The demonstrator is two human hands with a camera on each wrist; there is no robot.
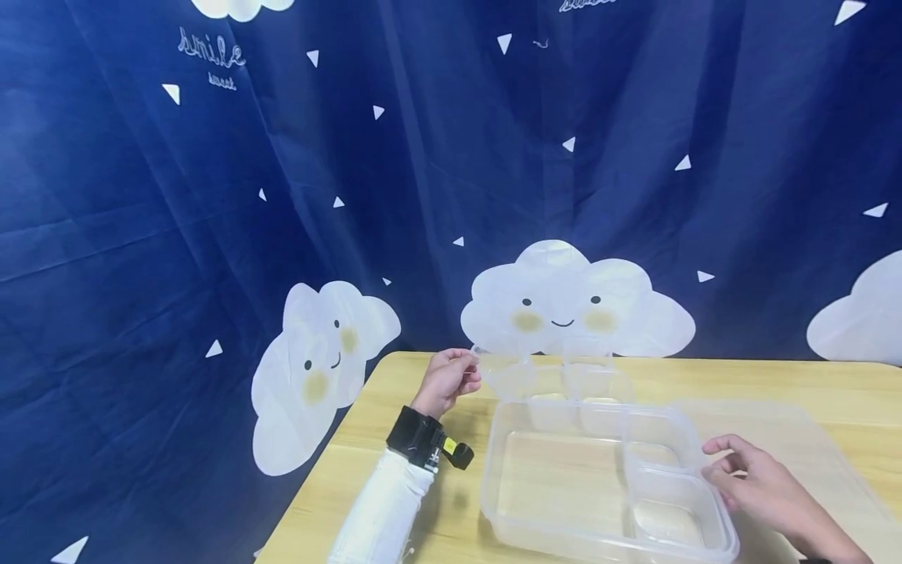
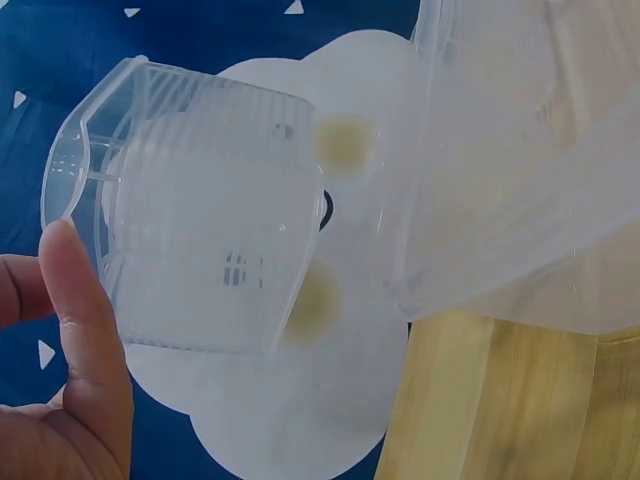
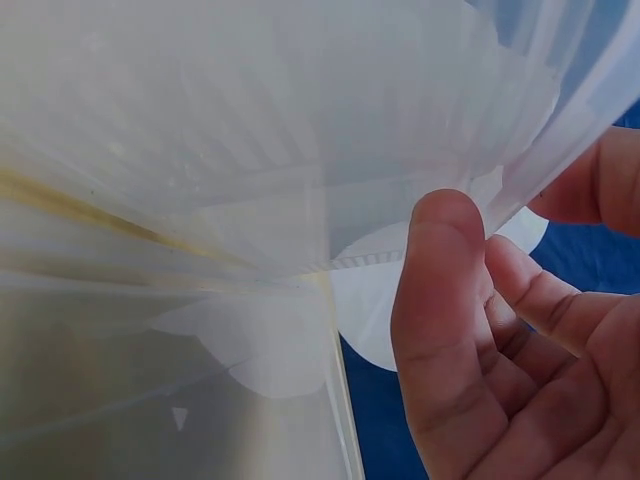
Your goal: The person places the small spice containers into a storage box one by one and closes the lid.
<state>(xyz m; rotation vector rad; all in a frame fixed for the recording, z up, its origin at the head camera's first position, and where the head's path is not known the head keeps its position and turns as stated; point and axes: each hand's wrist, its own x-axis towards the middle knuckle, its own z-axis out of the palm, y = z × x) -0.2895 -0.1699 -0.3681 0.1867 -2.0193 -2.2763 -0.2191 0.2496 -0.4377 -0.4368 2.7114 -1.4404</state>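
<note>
- Two clear plastic pieces sit on the wooden table (image 1: pixel 775 384); the divided container (image 1: pixel 606 478) lies between the hands, long axis running left to right, its small compartments toward the right hand
- small clear insert tray (image 1: pixel 507 374) is held up just behind the container's far left corner; left hand (image 1: pixel 445 381) pinches its edge with curled fingers
- right hand (image 1: pixel 757 486) touches the container's right rim, thumb against the wall, fingers loosely bent; it is the nearer hand

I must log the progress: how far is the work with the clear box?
Done: the lid lies on the table, off the compartment box. In hand: the left hand holds a small clear insert behind the box; the right hand grips the box rim. Left: the compartments show nothing inside.
</note>
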